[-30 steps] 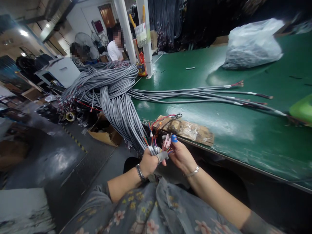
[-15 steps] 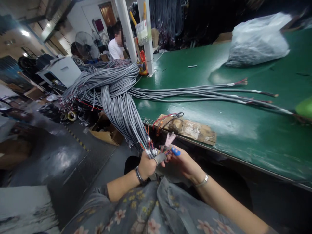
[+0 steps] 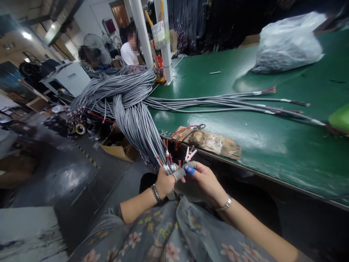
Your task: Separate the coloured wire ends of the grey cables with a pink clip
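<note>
Several grey cables [image 3: 140, 125] hang in a thick bundle over the near edge of the workbench. My left hand [image 3: 165, 182] is closed around cable ends, their thin coloured wires [image 3: 166, 156] fanning out above the fist. Close beside it, my right hand [image 3: 203, 174], with blue tape on a finger, pinches at the wire tips near my left thumb. The individual wires between those fingertips are too small to make out. A pink clothespin [image 3: 190, 154] stands up just beyond my right fingertips; what it clips is hidden.
A wooden block [image 3: 209, 142] with red and black leads lies along the edge of the green bench [image 3: 267, 145]. More grey cables [image 3: 212, 103] stretch across it. A plastic bag [image 3: 290, 43] sits at the back. An open cardboard box [image 3: 120, 147] stands below, left.
My right hand has shifted slightly left, its fingers closing in by my left thumb. The pink clothespin shows more plainly. My left hand stays almost where it was.
</note>
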Demonstrator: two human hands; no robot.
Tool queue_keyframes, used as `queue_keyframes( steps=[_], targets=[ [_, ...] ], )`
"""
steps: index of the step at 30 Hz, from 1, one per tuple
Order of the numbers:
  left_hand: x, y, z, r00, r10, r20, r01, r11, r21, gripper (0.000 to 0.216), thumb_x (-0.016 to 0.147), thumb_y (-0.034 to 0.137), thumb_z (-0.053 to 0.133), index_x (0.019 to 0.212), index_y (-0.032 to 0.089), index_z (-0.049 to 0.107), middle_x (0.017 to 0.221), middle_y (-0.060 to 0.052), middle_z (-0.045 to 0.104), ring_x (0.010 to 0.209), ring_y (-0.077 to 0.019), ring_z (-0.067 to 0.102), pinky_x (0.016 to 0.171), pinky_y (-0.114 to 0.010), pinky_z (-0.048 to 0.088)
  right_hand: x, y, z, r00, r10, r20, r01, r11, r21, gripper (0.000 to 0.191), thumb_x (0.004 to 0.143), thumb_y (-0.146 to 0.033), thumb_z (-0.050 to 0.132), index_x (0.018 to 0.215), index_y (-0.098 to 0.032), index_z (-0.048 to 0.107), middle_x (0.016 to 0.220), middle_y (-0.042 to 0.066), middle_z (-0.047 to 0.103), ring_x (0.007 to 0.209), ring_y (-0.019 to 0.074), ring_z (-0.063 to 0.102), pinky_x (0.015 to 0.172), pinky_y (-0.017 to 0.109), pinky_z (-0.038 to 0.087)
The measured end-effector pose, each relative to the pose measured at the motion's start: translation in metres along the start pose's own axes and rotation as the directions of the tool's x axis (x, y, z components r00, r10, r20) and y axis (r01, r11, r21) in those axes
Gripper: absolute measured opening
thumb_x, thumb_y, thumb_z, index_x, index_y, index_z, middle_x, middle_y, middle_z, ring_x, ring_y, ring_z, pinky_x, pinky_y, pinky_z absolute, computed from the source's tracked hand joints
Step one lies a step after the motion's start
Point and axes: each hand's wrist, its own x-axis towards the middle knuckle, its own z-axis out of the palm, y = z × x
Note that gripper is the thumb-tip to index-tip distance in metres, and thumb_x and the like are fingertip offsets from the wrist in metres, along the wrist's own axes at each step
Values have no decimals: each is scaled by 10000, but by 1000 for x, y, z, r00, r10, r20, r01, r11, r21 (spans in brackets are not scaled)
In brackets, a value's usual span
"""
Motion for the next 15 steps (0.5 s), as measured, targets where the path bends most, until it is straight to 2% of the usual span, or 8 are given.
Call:
queue_keyframes(
  steps=[6,9,12,15],
  targets=[
    [1,-10,0,998,7,-55,-8,1000,-21,443,763,495,632,461,171,621,481,-25,577,522,-124,506,565,-250,401,1,3,-7,1000,17,-7,-17,1000,4,407,557,-541,802,610,-185,612,500,-28,517,506,113,417,527,275,338],
    [2,-14,-1,997,-10,-79,4,997,-81,424,764,467,639,464,167,623,463,-19,562,492,-110,472,534,-246,371,7,7,-18,996,89,18,-90,989,116,439,530,-570,806,656,-181,646,549,-26,530,519,106,433,540,267,378],
    [5,-13,1,997,-26,-77,16,992,-124,429,759,469,640,459,163,617,432,-13,532,465,-102,443,510,-248,344,20,8,-26,986,165,11,-162,958,236,463,573,-633,745,699,-193,671,627,5,595,552,123,498,566,275,437],
    [8,-11,4,998,-43,-55,36,991,-128,457,747,501,640,444,160,606,427,-20,530,458,-101,438,514,-253,348,32,5,-26,986,165,16,-164,955,247,431,641,-619,709,745,-201,686,689,25,643,577,137,537,577,281,457]
  ],
)
